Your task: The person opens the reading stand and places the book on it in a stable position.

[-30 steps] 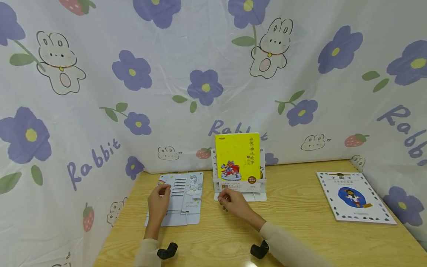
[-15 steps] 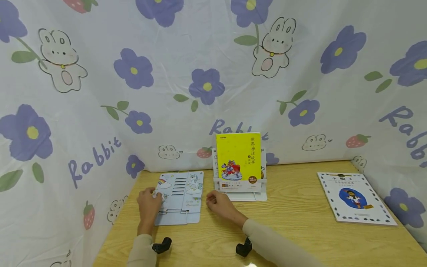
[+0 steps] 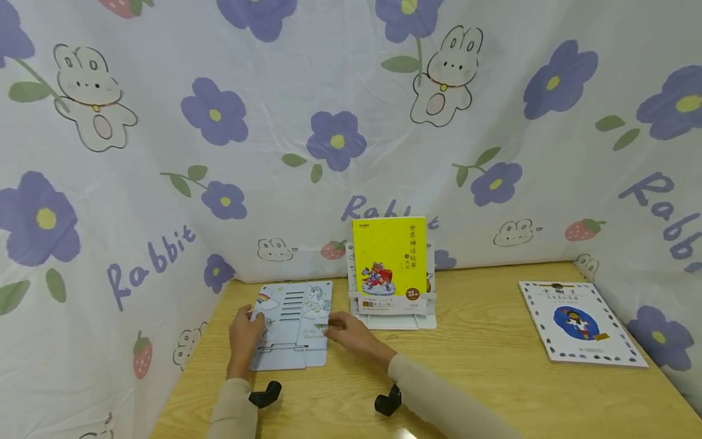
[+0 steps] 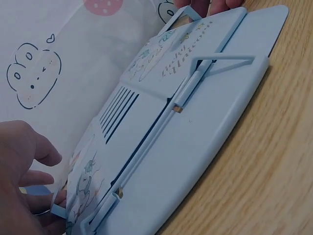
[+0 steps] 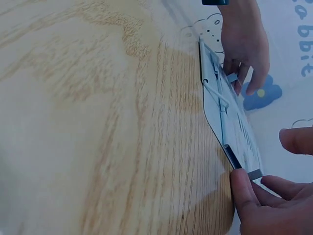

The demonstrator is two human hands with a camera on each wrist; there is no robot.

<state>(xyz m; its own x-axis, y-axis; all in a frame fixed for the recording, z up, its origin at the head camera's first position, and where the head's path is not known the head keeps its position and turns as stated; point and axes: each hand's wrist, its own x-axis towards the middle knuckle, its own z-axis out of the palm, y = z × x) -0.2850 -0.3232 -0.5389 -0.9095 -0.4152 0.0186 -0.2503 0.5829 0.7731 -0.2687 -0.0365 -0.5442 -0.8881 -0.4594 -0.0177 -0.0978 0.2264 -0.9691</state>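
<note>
A folded pale-blue book stand (image 3: pixel 290 317), printed with a unicorn and a rainbow, lies on the table with several slots across its middle. My left hand (image 3: pixel 245 335) holds its left edge, with fingers bent near a small side tab (image 4: pixel 58 211). On the opposite edge, my right hand (image 3: pixel 351 332) pinches the stand near another tab (image 5: pixel 255 174). One right finger stands away from the stand in the right wrist view. The undersides of the grips are partly hidden.
Behind and to the right, a yellow book (image 3: pixel 389 256) leans upright on a white stand (image 3: pixel 430 305). A white picture book (image 3: pixel 582 323) lies flat at the far right of the wooden table (image 3: pixel 471 378). A printed cloth (image 3: pixel 274 177) hangs behind the table.
My left hand has moved back from over the slots to the stand's left edge. My right hand has shifted left from in front of the yellow book to the folded stand's right edge.
</note>
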